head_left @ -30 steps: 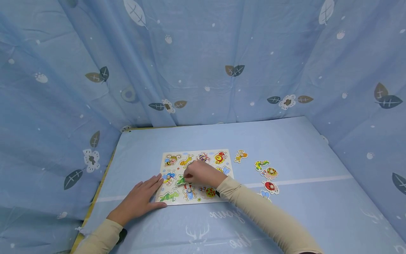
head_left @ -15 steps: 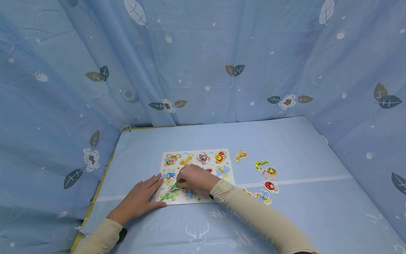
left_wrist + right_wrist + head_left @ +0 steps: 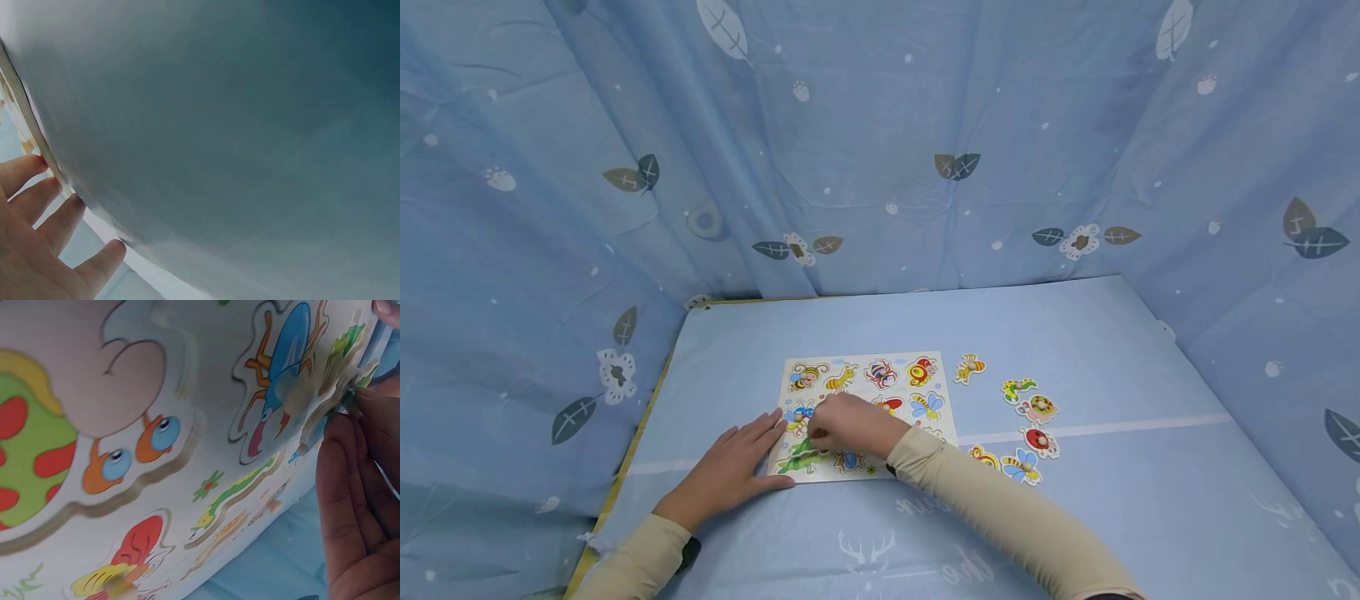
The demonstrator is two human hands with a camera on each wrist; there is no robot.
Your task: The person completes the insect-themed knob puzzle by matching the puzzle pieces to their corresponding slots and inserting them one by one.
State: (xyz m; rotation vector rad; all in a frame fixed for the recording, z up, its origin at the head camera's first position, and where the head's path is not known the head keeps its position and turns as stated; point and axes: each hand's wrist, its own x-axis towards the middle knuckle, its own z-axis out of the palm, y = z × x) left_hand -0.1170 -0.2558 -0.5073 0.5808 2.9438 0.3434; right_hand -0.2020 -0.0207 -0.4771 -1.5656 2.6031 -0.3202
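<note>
A white wooden puzzle board with printed insects lies in the middle of the table. My right hand pinches a green grasshopper puzzle piece between thumb and fingertips, over the board's front left corner. In the right wrist view that piece is tilted close above the green grasshopper picture, partly hidden by the fingers. Beside it sits a blue beetle piece with a knob. My left hand rests with spread, straight fingers along the board's left edge; the left wrist view shows its fingertips at the board's side.
Loose pieces lie right of the board: an orange-striped insect, a green caterpillar, a snail, a ladybug and a blue-winged insect. A yellow piece shows beside the right sleeve. Blue curtains surround the table.
My right hand has moved left and nearer to me with the grasshopper piece, from the board's middle to its front left corner. The left hand has stayed in place.
</note>
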